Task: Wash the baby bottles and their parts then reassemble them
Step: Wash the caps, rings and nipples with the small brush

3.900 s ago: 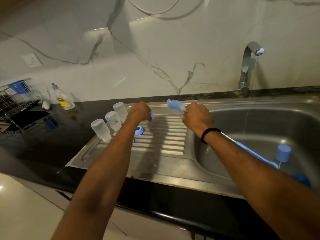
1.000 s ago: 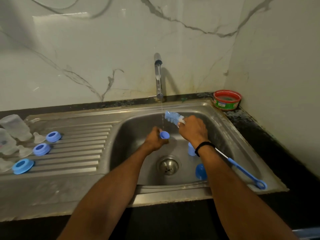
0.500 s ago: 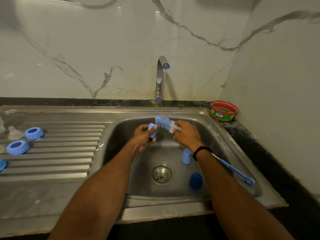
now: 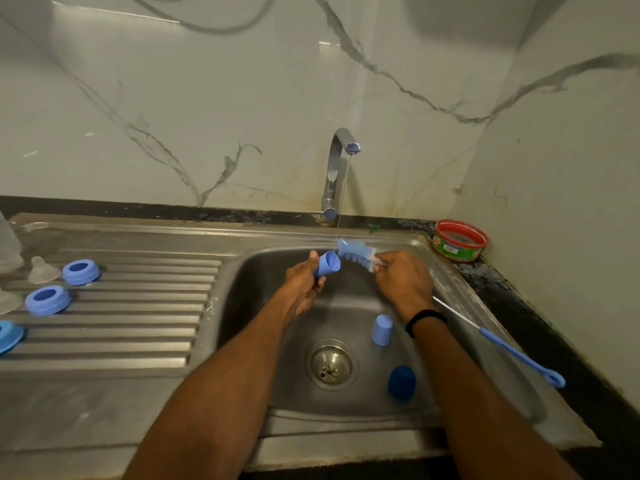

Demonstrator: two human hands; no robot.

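Sink (image 4: 346, 441) | left hand (image 4: 303, 284) grips cap (image 4: 328, 264) | right hand (image 4: 405, 282) grips brush (image 4: 356, 255) | label (image 4: 450, 248) unreadable

Nothing here can be read with certainty. The one printed thing is the tub (image 4: 464, 253) at the far right. Its green side carries a round red-and-white mark with two characters (perhaps digits, too blurred to tell). Beside that mark is a small white label whose print is too fine to make out. The bottle (image 4: 7, 247) at the left edge is mostly cut off, and no lettering on it is legible.
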